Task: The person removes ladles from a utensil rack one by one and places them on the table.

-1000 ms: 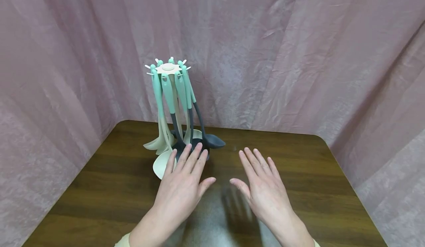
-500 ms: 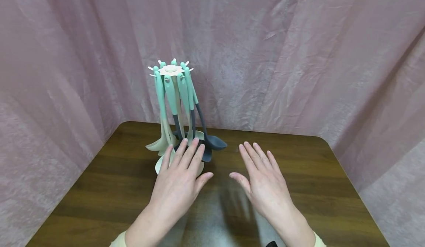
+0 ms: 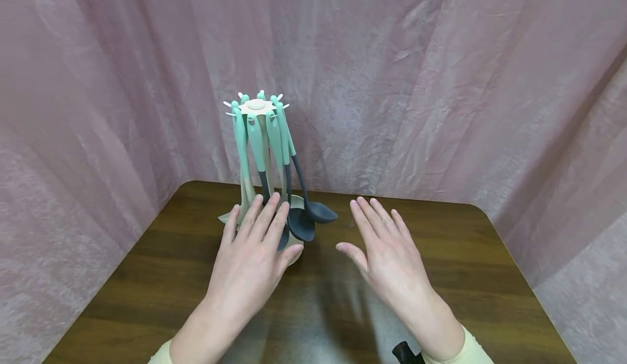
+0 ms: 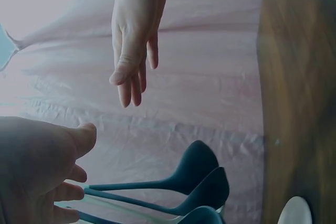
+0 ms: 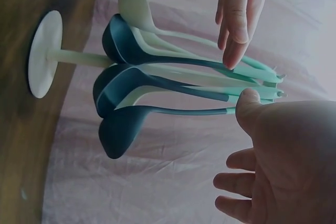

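Observation:
A white rotating utensil stand (image 3: 256, 106) stands upright at the back left, hung with several ladles and spoons with mint handles. Some heads are dark blue-grey, like the outermost ladle (image 3: 320, 212); others are cream, like the cream ladle (image 5: 135, 4). My left hand (image 3: 247, 266) is held in front of the stand, fingers straight and spread, hiding the lower utensils in the head view. To the right, my right hand (image 3: 394, 266) hovers over the table with fingers extended and thumb out. Neither hand holds anything. The stand's round base (image 5: 46, 53) shows in the right wrist view.
The brown wooden table (image 3: 470, 277) has rounded back corners. Pink curtains (image 3: 362, 70) hang behind it and along both sides. A small black object (image 3: 406, 352) shows beside the right sleeve at the bottom edge.
Both hands have moved slightly forward, the left one also leftward, uncovering more dark ladle heads. The stand sits a little farther right and lower in view. The black object has come into sight.

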A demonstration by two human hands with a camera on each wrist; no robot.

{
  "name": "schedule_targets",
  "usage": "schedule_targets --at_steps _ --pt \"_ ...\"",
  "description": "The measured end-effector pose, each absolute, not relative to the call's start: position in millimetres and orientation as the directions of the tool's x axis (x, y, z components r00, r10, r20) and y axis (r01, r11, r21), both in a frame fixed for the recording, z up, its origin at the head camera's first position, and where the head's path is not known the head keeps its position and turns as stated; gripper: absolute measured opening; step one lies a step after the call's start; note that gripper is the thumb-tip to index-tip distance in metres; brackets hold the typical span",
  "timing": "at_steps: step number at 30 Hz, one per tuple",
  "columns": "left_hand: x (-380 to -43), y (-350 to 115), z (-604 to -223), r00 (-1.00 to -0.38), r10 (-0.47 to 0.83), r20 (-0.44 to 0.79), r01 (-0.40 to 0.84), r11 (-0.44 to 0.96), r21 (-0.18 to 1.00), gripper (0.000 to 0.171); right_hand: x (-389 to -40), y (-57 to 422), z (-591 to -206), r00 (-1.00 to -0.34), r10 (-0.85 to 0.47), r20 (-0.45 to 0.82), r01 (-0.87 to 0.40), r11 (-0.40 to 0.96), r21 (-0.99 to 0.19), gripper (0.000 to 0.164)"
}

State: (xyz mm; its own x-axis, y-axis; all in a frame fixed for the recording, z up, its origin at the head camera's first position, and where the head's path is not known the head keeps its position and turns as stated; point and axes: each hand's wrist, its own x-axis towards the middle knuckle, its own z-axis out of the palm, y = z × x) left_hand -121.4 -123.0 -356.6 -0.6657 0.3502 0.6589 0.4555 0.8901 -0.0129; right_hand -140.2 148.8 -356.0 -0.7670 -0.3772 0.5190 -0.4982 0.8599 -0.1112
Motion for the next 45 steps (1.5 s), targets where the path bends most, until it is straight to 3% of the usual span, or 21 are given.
schedule_targets --at_steps 14,23,31,45 --pt "-127.0 -135.4 -335.0 -0.661 0.322 0.678 0.441 0.898 0.004 0.076 -155.9 143.3 -334.7 -0.75 -0.393 0.532 -0.521 0.847 -0.108 0.083" --pt "-135.5 -146.6 -320.7 -0.599 0.324 0.733 0.45 0.892 -0.026 0.072 -168.1 134.4 -320.9 -0.748 -0.412 0.521 -0.534 0.839 -0.104 0.084" --pt "-139.3 -155.9 -307.9 -0.614 0.295 0.732 0.44 0.898 0.007 0.073 -180.8 124.9 -303.5 -0.723 -0.424 0.546 -0.554 0.827 -0.092 0.084" --pt "-153.8 -162.3 -287.8 -0.553 0.262 0.791 0.443 0.896 0.013 0.076 -202.2 112.5 -281.2 -0.694 -0.444 0.567 -0.593 0.799 -0.101 0.08"
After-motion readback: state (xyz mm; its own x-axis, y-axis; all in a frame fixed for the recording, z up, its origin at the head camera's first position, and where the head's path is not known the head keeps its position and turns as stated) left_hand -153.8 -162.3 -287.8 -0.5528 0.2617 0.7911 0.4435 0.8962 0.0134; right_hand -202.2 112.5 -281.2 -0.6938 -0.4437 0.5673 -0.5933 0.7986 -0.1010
